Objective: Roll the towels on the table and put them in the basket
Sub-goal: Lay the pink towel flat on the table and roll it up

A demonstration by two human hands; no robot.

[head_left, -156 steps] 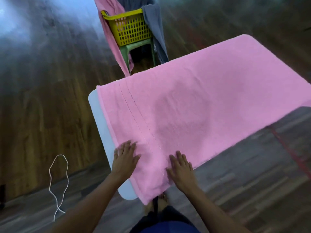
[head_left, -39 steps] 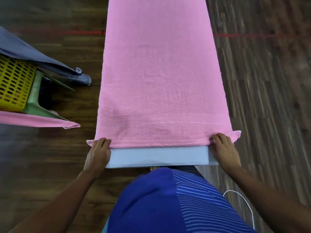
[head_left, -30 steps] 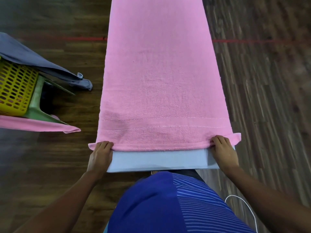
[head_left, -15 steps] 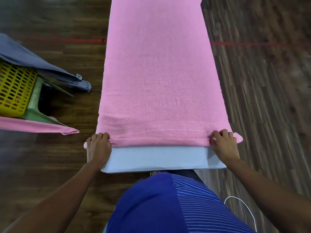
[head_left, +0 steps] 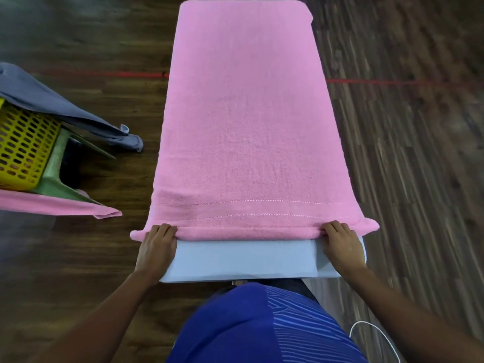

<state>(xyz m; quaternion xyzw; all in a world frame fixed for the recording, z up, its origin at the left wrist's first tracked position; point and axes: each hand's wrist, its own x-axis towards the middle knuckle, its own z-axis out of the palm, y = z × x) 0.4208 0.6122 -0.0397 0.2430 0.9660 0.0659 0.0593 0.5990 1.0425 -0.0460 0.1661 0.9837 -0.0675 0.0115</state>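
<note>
While the near hem is being turned, these lines apply.
Towel position: the pink towel (head_left: 246,121) is spread lengthwise over the counter (head_left: 243,260), its near edge curled into a first thin roll.
Hands: left hand (head_left: 157,247) and right hand (head_left: 340,244) are each closed on one end of that roll.
Handling: judged soft, light and limp; it is best held at both roll ends, so the roll stays even.
Count: one towel on the counter; one yellow basket (head_left: 21,150), with one grey cloth (head_left: 52,106) and one pink cloth (head_left: 52,205) draped from it.
</note>
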